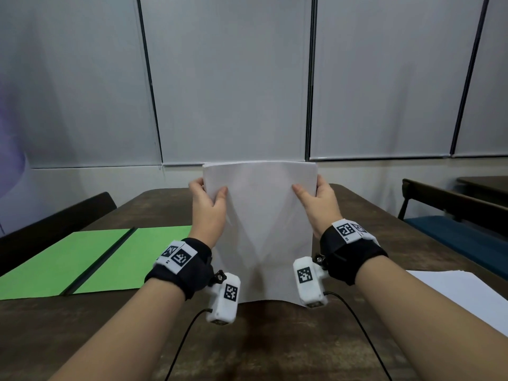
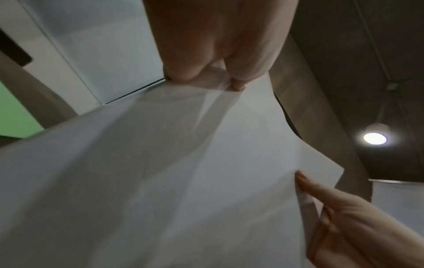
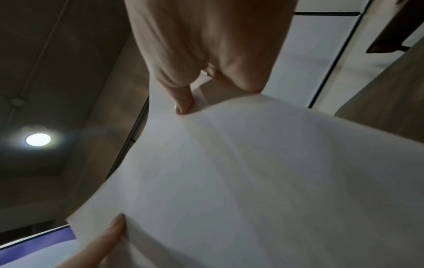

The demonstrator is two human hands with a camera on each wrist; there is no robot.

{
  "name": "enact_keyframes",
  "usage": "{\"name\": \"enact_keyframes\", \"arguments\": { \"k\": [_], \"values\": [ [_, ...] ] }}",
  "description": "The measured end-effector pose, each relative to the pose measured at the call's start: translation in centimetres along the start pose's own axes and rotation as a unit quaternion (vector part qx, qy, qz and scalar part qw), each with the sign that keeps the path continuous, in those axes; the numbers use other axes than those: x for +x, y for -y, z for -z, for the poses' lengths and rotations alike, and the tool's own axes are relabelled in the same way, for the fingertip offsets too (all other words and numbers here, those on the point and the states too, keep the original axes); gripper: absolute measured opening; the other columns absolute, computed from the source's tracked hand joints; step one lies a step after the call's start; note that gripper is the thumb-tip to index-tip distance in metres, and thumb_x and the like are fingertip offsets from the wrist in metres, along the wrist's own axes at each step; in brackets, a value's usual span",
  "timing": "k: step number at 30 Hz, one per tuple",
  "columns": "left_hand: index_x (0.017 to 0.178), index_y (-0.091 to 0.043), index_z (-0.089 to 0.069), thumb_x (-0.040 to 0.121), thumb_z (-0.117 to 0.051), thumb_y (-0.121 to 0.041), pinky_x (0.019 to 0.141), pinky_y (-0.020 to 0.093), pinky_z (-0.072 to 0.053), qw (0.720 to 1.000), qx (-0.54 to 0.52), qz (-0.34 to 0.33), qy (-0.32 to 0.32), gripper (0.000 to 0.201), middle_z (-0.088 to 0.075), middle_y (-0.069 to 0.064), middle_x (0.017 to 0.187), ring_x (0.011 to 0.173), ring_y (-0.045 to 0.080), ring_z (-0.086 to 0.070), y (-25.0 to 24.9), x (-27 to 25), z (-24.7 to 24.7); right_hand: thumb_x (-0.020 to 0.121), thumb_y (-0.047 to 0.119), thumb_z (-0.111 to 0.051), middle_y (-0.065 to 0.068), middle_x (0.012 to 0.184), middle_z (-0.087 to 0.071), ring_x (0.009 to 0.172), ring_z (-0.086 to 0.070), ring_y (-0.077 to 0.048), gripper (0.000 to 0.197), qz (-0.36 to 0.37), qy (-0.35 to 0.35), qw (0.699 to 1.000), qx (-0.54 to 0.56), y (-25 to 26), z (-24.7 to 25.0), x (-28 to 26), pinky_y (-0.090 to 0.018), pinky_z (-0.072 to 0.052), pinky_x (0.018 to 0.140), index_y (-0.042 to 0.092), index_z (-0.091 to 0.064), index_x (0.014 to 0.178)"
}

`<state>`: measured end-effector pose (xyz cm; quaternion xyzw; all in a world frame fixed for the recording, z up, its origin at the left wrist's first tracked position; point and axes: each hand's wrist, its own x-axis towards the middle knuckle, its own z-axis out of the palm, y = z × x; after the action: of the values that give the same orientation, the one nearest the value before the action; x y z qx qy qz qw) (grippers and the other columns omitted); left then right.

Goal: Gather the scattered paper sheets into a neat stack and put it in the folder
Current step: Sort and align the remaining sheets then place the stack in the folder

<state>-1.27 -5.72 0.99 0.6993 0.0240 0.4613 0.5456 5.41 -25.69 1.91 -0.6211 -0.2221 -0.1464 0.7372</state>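
Note:
A stack of white paper sheets (image 1: 261,229) stands upright on its bottom edge on the brown table (image 1: 275,339), slightly bowed. My left hand (image 1: 209,202) grips its left edge near the top, thumb on the near face. My right hand (image 1: 316,202) grips the right edge the same way. The wrist views show the paper stack (image 2: 172,172) (image 3: 263,181) from below with my left hand (image 2: 206,72) and my right hand (image 3: 201,87) pinching its edge. The open green folder (image 1: 90,259) lies flat on the table at the left, a dark spine down its middle.
More white paper (image 1: 467,298) lies at the table's right edge. A dark chair back (image 1: 55,224) stands behind the folder. At the far right are a blue-seated bench (image 1: 453,237) and another table. Cables run from the wrist cameras toward the near edge.

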Motion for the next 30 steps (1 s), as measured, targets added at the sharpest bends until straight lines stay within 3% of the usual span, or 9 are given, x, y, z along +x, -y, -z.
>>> {"name": "enact_keyframes", "arguments": {
  "k": [3,7,10,15,20,24,26,28,30],
  "values": [
    [0.121,-0.029,-0.030,0.091,-0.054,-0.021,0.094,0.036,-0.047,0.999,-0.009,-0.031,0.000,0.039,-0.052,0.008,0.124,0.110,0.024,-0.057,0.8,-0.1,-0.1,0.090,0.017,-0.064,-0.006,0.107,-0.068,0.100,-0.066,-0.025,0.016,0.009,-0.007,1.000,-0.016,-0.7,-0.2,-0.1,-0.051,-0.050,0.095,0.028,-0.055,0.095],
    [0.128,-0.013,-0.032,0.097,-0.050,-0.022,0.093,0.029,-0.042,0.999,-0.017,0.040,0.029,0.037,-0.053,0.003,0.122,0.107,0.016,-0.055,1.4,-0.7,0.3,0.093,0.032,-0.059,-0.003,0.117,-0.061,0.111,-0.059,-0.019,0.015,-0.004,0.016,0.999,-0.050,-1.9,-0.4,-0.7,-0.045,-0.044,0.104,0.033,-0.046,0.100],
    [0.116,-0.017,-0.046,0.099,-0.044,-0.031,0.096,0.036,-0.044,0.992,-0.033,0.102,0.063,0.022,-0.060,0.004,0.118,0.108,0.020,-0.056,2.5,-1.2,0.7,0.093,0.034,-0.058,-0.002,0.120,-0.060,0.113,-0.058,-0.018,0.017,-0.025,0.037,0.999,-0.021,-2.3,-0.5,-0.8,-0.047,-0.043,0.104,0.035,-0.044,0.102],
    [0.110,-0.026,-0.048,0.099,-0.045,-0.032,0.101,0.044,-0.044,0.991,-0.041,0.102,0.074,0.013,-0.062,-0.006,0.110,0.109,0.017,-0.058,2.9,-1.4,0.7,0.094,0.035,-0.057,0.003,0.114,-0.060,0.110,-0.060,-0.018,0.036,-0.074,0.029,0.997,0.021,-2.4,-0.1,-0.3,-0.045,-0.045,0.103,0.028,-0.034,0.121],
    [0.118,-0.024,-0.034,0.101,-0.040,-0.018,0.097,0.044,-0.044,0.993,-0.045,0.068,0.084,0.019,-0.058,-0.002,0.105,0.099,0.018,-0.056,2.3,-1.8,0.1,0.091,0.033,-0.063,-0.005,0.110,-0.068,0.104,-0.066,-0.024,0.017,-0.085,-0.011,0.996,0.037,-2.7,-0.1,-0.3,-0.051,-0.049,0.098,0.024,-0.055,0.103],
    [0.115,-0.033,-0.032,0.089,-0.043,-0.034,0.097,0.046,-0.044,0.998,-0.012,0.042,0.042,0.029,-0.056,0.010,0.118,0.103,0.025,-0.056,2.9,-1.6,0.2,0.093,0.023,-0.061,-0.007,0.106,-0.069,0.100,-0.066,-0.027,0.009,-0.067,-0.003,0.995,0.069,-2.1,-0.5,-0.3,-0.048,-0.052,0.093,0.024,-0.055,0.099],
    [0.119,-0.029,-0.032,0.092,-0.045,-0.030,0.094,0.041,-0.046,0.999,0.000,0.037,0.034,0.030,-0.058,0.004,0.112,0.103,0.025,-0.057,3.2,-1.8,0.3,0.094,0.020,-0.059,-0.006,0.105,-0.068,0.099,-0.066,-0.025,0.008,-0.068,0.007,0.995,0.066,-2.3,-0.6,-0.6,-0.048,-0.051,0.095,0.024,-0.054,0.100],
    [0.125,-0.017,-0.035,0.098,-0.045,-0.018,0.090,0.035,-0.046,0.998,0.002,0.052,0.032,0.029,-0.059,0.002,0.108,0.100,0.022,-0.058,3.5,-2.0,0.3,0.095,0.019,-0.058,-0.005,0.104,-0.068,0.100,-0.066,-0.025,0.008,-0.077,0.011,0.996,0.049,-2.9,-0.7,-1.1,-0.049,-0.050,0.097,0.024,-0.054,0.099],
    [0.121,-0.007,-0.042,0.099,-0.046,-0.015,0.083,0.030,-0.043,0.997,0.026,0.063,0.026,0.024,-0.060,0.002,0.102,0.101,0.025,-0.059,3.8,-2.3,0.2,0.095,0.018,-0.058,-0.005,0.103,-0.068,0.100,-0.066,-0.024,0.007,-0.084,0.013,0.996,0.026,-3.6,-0.9,-1.7,-0.050,-0.049,0.098,0.023,-0.053,0.097]
  ]
}}
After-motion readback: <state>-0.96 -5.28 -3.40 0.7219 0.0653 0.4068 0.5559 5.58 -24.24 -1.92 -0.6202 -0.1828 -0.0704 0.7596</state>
